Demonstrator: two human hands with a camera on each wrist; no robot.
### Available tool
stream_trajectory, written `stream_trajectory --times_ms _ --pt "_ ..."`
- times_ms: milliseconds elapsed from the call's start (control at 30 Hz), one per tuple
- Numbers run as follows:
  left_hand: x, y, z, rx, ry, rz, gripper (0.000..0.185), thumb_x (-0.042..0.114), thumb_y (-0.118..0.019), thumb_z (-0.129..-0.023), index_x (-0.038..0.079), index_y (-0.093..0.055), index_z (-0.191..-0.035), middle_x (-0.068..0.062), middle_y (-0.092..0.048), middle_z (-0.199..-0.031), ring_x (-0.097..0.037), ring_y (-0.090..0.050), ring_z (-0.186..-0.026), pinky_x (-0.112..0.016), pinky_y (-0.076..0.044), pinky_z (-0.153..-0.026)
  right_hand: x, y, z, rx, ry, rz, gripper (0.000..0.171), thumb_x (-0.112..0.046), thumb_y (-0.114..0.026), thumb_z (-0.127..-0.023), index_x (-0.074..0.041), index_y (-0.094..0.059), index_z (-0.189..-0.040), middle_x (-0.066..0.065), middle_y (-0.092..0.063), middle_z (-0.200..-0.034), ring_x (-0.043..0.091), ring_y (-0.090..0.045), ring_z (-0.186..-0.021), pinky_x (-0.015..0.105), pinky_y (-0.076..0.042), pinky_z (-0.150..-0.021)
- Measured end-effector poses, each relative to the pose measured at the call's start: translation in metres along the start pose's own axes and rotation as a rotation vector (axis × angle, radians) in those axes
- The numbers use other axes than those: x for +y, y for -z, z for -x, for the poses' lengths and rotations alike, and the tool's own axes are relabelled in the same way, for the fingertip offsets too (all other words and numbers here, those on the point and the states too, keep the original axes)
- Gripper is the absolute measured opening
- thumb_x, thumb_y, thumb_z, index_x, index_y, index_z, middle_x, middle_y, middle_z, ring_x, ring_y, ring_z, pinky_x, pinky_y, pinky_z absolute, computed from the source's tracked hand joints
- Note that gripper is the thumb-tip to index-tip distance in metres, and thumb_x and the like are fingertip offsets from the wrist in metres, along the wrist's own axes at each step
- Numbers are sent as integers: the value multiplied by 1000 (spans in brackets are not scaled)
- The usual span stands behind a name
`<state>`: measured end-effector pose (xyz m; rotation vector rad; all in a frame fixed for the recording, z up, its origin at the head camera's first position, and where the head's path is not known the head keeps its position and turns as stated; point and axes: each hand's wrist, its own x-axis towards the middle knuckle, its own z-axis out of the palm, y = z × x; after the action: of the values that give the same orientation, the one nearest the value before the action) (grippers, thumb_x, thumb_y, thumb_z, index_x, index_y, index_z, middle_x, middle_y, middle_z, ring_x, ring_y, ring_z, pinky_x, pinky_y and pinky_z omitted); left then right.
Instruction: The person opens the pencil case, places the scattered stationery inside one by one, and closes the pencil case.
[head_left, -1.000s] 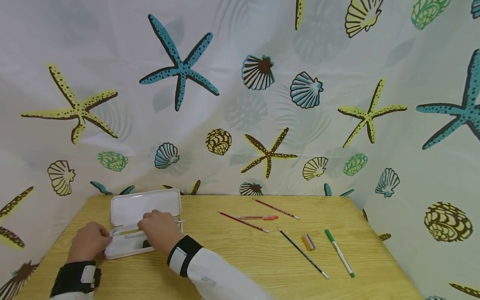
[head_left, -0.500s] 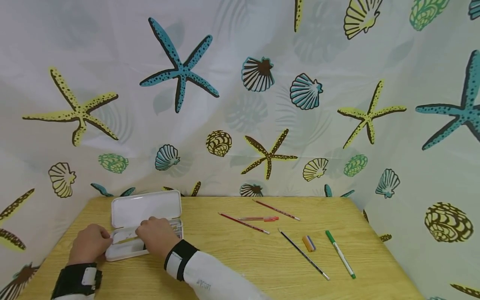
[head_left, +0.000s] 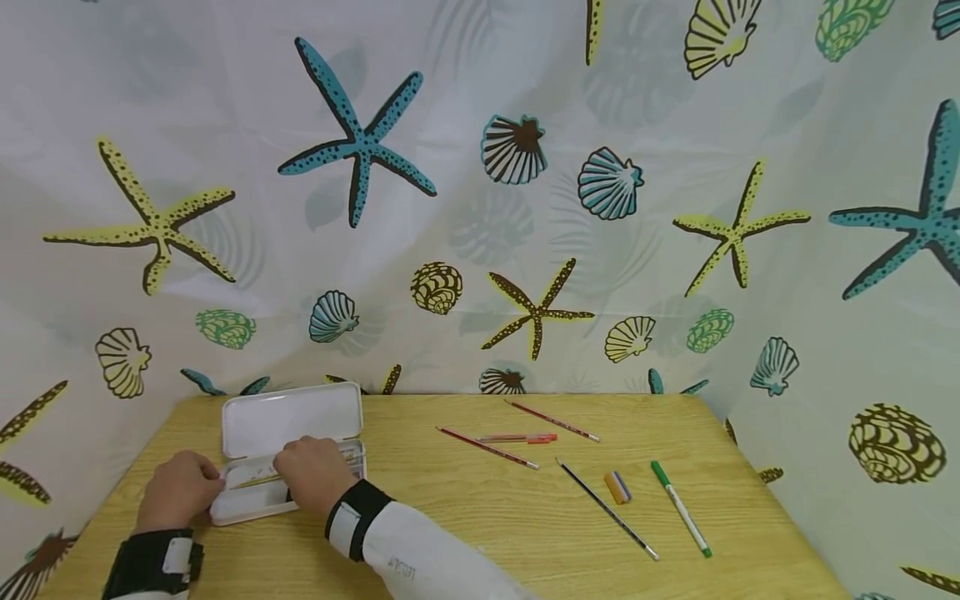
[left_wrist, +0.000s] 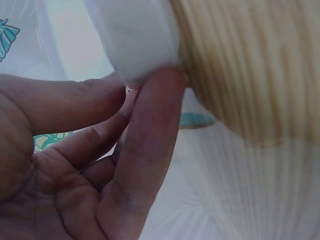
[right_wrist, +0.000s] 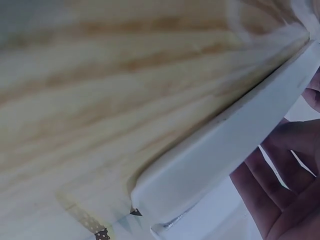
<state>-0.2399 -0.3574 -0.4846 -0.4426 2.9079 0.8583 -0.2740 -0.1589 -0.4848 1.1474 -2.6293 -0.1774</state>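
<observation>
A white pencil case (head_left: 288, 421) lies open at the table's left, lid tipped back. My left hand (head_left: 197, 483) grips the left end of its tray; in the left wrist view the thumb and a fingertip (left_wrist: 162, 95) pinch the corner of the case (left_wrist: 135, 35). My right hand (head_left: 303, 471) lies over the tray with its fingers reaching down inside. A few pens (head_left: 351, 454) show in the tray beside it. In the right wrist view the fingers (right_wrist: 280, 175) are loosely spread behind the wall of the case (right_wrist: 225, 160), with nothing seen in them.
On the wooden table (head_left: 487, 525) to the right lie two red pencils (head_left: 487, 446), a red pen (head_left: 519, 436), a black pencil (head_left: 606, 507), a small eraser (head_left: 617, 485) and a green pen (head_left: 678, 507). A sea-pattern curtain (head_left: 480, 208) closes off the back and sides.
A pen that stuck out past my right hand's far side a second ago now lies in the tray. The right hand has sunk lower and drawn slightly nearer. The left hand has stayed put.
</observation>
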Motion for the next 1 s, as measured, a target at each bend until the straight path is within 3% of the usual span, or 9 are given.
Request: stream_trajectory --times_ms 367,667,1000 --pt "-1 -3 -2 8 5 -7 20 7 -69 -89 -12 -67 -92 -17 -63 -78 -27 -59 -69 -37 -48 -59 -1 2 2 -24 -8 -15 12 -23 -76 -94 -33 -78 -100 -16 -72 -87 -1 -63 -76 20 -50 -59" --pt "-1 -1 -1 -9 16 -2 19 7 -69 -89 -12 -67 -92 -16 -63 -77 -27 -59 -68 -37 -48 -58 -9 3 -1 -83 17 -61 15 -31 -83 -87 -32 -76 -100 -17 -71 -89 0 -62 -79 20 -50 -64" --pt "1 0 1 -13 1 -9 19 7 -68 -89 -12 -67 -91 -16 -63 -76 -26 -60 -68 -37 -49 -59 -11 2 0 -102 12 -82 15 -30 -81 -89 -31 -76 -103 -16 -72 -91 -1 -64 -79 20 -52 -66"
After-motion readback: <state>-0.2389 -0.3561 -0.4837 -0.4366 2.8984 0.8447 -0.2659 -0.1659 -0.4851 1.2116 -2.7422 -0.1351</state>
